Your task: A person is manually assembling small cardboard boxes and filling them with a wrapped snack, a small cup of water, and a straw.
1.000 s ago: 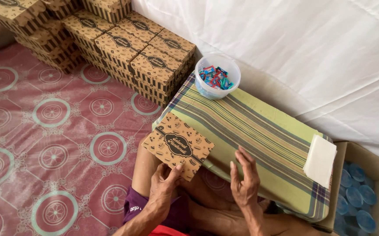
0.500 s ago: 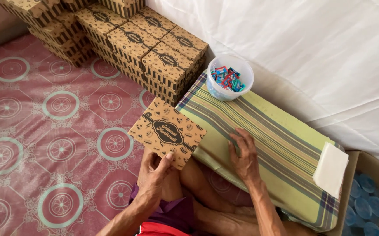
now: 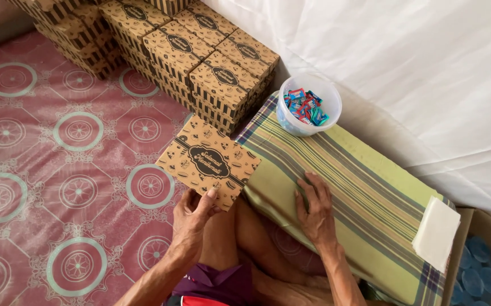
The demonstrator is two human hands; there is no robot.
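Your left hand (image 3: 191, 212) pinches box (image 3: 208, 161) by near edge, lid up; right hand (image 3: 315, 209) flat, empty, steadying cloth (image 3: 364, 187).

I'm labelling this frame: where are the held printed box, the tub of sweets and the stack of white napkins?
printed box (image 3: 208, 161), head view, lid centre.
tub of sweets (image 3: 308, 129), head view, front wall.
white napkins (image 3: 436, 232), head view, top sheet.

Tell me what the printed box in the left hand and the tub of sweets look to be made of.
Printed box: likely thin cardboard, matte brown with black print; flat panels, crisp edges. The left hand pinches its near edge. Tub: apparently translucent whitish plastic, smooth; the wrapped sweets show faintly through its wall.
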